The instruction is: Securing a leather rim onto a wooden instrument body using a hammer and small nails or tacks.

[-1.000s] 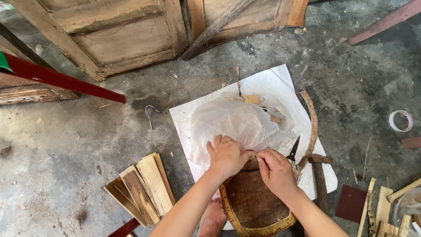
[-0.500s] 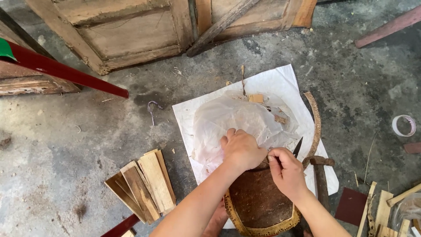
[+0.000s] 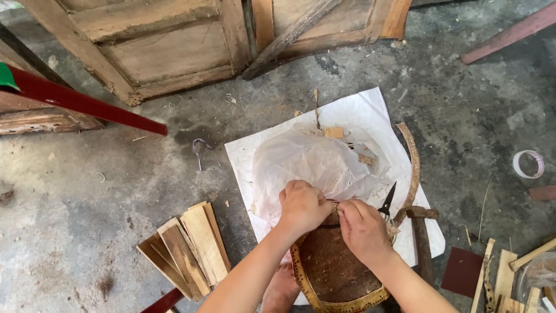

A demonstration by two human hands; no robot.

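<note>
**Both hands at the rim of a round brown piece**

The left hand was curled in a narrow grip on the far edge of the round brown piece, where the crumpled translucent plastic met it. The right hand pinched the same edge just beside it, fingers closed. The piece lay on the concrete floor, overlapping a white sheet. Scissors lay just right of the right hand; a stack of wood slats sat to the left
</note>
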